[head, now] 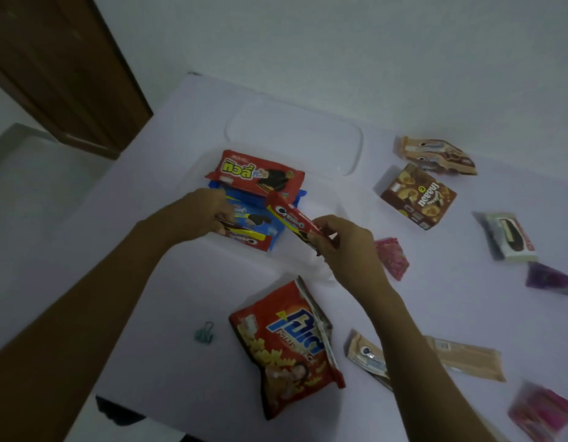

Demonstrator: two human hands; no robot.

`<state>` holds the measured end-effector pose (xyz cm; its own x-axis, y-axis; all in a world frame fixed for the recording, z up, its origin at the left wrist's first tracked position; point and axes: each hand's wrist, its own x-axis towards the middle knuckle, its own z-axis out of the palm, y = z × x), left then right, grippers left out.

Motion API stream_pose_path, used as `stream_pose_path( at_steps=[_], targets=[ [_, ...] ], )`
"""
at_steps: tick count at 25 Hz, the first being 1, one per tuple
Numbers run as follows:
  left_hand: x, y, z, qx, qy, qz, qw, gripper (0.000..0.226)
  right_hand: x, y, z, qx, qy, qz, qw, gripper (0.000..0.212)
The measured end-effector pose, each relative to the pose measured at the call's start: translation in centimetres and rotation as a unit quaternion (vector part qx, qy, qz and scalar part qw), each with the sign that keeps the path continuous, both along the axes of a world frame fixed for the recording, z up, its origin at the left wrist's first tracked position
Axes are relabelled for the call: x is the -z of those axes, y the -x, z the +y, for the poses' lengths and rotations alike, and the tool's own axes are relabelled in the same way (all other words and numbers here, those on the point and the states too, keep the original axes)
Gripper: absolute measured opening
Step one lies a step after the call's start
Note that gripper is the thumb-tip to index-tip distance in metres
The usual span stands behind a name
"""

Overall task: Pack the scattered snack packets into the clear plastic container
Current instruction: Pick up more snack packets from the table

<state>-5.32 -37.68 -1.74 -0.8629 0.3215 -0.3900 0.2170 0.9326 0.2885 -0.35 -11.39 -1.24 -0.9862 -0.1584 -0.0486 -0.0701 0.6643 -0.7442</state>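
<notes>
Right hand (346, 240) grip pinches a red cookie packet (292, 218) above the clear container (337, 212).

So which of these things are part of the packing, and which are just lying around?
Part of the job:
clear container
slim red packet in the right hand
left hand, on packets inside
red chip bag
brown box
pink packet

Just lying about:
container lid
green binder clip

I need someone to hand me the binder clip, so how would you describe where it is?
On the white table, find the big red chip bag nearest the person. The small green binder clip lies just left of it, the only non-snack item.
</notes>
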Motion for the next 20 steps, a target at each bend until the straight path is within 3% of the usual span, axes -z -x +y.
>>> stream_pose_path(
  at_steps=[6,12,15,17,20],
  targets=[
    [0.4,0.8,-0.1,0.022,-0.01,-0.102,0.995,0.026,2.3,1.6,-3.0,-0.06,-0.117,-0.011,0.991,0.017],
    [0.4,1.2,-0.4,-0.003,-0.021,-0.133,0.991,0.024,2.8,2.5,-4.9,-0.107,-0.141,-0.017,0.984,0.019],
    [0.4,0.8,-1.4,-0.034,-0.023,-0.105,0.994,0.019,3.0,2.7,-5.6,-0.127,-0.158,-0.027,0.979,0.017],
    [0.0,0.3,-2.2,-0.082,-0.079,-0.059,0.992,0.015,3.2,2.8,-6.0,-0.14,-0.174,-0.031,0.974,0.014],
    [-0.2,-0.4,-3.0,-0.168,-0.179,0.11,0.963,0.016,3.5,2.9,-7.1,-0.162,-0.192,-0.021,0.968,0.01]
  ],
)
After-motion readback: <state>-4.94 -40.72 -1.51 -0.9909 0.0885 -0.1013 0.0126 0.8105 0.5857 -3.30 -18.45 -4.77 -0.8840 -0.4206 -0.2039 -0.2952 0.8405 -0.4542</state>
